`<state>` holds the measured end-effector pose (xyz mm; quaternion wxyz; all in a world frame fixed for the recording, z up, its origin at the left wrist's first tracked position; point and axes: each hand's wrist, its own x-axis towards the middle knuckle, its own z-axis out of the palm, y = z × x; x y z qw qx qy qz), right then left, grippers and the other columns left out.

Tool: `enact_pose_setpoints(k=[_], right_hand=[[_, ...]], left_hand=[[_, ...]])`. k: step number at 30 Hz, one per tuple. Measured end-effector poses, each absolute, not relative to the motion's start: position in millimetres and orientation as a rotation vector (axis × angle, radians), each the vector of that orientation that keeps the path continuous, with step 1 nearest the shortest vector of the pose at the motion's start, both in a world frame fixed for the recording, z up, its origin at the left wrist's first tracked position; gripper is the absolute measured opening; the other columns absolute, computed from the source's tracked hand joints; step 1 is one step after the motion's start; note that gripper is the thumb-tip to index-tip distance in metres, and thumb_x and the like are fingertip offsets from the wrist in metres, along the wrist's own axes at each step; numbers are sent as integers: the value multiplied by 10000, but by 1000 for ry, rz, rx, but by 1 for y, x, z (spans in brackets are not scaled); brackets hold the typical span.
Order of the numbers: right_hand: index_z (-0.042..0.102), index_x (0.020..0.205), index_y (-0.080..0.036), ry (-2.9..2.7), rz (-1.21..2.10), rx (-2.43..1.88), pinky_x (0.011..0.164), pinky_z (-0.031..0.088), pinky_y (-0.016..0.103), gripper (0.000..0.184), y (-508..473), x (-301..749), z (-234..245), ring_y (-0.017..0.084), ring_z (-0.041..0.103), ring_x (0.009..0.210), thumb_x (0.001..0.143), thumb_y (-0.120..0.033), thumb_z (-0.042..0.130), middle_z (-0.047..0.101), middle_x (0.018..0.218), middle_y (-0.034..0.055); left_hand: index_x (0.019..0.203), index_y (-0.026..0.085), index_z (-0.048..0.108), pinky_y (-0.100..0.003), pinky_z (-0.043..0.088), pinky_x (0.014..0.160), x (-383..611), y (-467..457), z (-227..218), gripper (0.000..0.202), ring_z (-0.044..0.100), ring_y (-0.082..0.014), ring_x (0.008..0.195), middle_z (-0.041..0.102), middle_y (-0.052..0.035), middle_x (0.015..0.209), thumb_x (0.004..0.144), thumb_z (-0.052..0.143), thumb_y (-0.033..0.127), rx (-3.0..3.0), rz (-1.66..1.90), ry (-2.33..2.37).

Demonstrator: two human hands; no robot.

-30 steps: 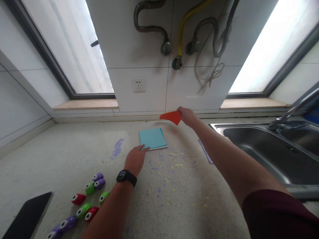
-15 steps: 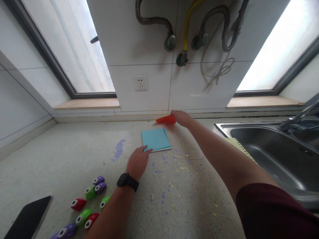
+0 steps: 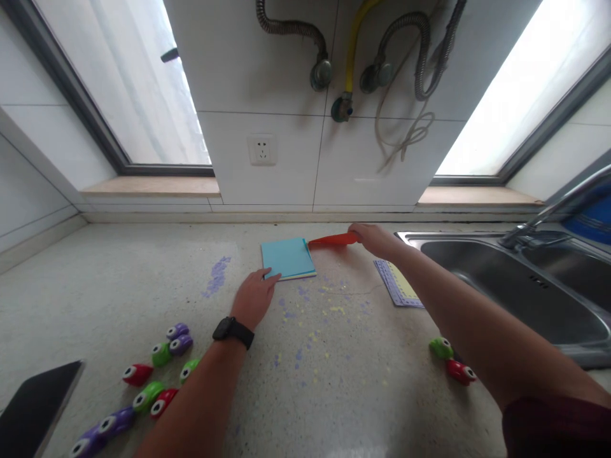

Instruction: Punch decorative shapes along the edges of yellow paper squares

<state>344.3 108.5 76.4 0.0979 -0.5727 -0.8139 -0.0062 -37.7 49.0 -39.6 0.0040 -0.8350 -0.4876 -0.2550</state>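
A stack of square paper with a light blue sheet on top (image 3: 287, 256) lies on the counter. My left hand (image 3: 254, 296), wearing a black watch on its wrist, rests its fingertips on the stack's lower left corner. Its thumb and fingers are spread. To the right, my right hand (image 3: 375, 238) is closed around the end of an orange-red sheet (image 3: 334, 240), apparently paper and seen nearly edge-on. The sheet's pointed left end reaches the stack's upper right edge; I cannot tell whether they touch.
Purple and yellow paper bits (image 3: 337, 310) are scattered on the counter. Punched purple and yellow sheets (image 3: 398, 284) lie beside the sink (image 3: 458, 267). Small coloured eye-shaped pieces (image 3: 147, 395) sit at left, others (image 3: 461, 372) at right. A black flat device (image 3: 38, 407) lies lower left.
My right hand has moved right and nearer with the orange-red sheet, away from the wall. The left hand stays on the blue paper. The camera view has shifted slightly.
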Motion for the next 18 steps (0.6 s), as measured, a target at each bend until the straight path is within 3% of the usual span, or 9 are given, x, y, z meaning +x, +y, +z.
enact_pose_setpoints(k=[9,18], right_hand=[[643,1150,-266,-2447,4,-1620,782,484,316,249,29,377,77,217,686,872,1001,-205,453,740,1089,66],[624,1164,-209,-2051,-94,-1758,741,479,319,274,64,358,97,218,679,783,996,-188,409,747,908,85]], left_hand=[[1262,266,720,-450,509,1047,-38,48,-41,357,618,-256,1171,663,-103,1301,999,486,206,-2607,-856,-1512],[1266,262,722,-472,485,1061,-35,43,-34,360,580,-280,1190,626,-120,1343,972,528,184,-2580,-825,-1481]])
